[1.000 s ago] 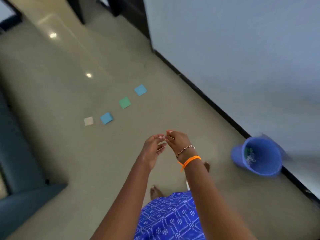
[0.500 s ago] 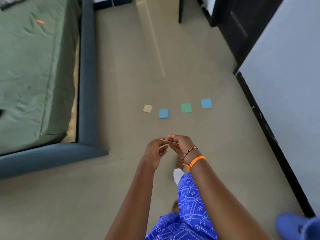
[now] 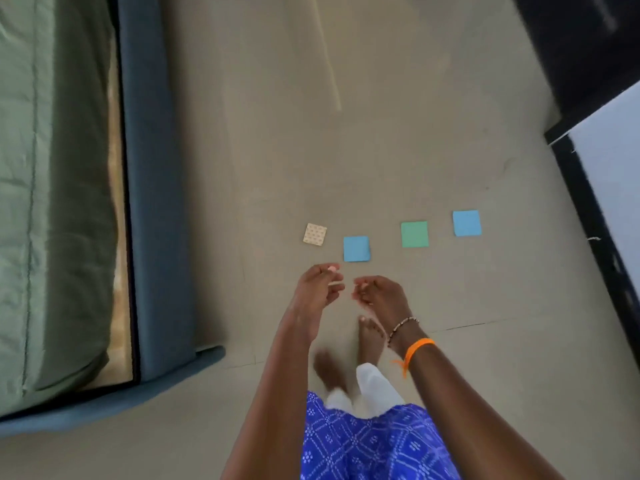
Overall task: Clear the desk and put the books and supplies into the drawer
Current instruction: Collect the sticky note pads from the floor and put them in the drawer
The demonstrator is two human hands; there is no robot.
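Hands point(image 3: 349, 292) apart (fingers point(image 3: 362, 282) curled)

No text, label, brand or number can be read anywhere; the floor squares carry no writing.

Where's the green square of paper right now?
In the head view the green paper square lies flat on the floor, third in the row, between two blue squares, ahead of the right hand.
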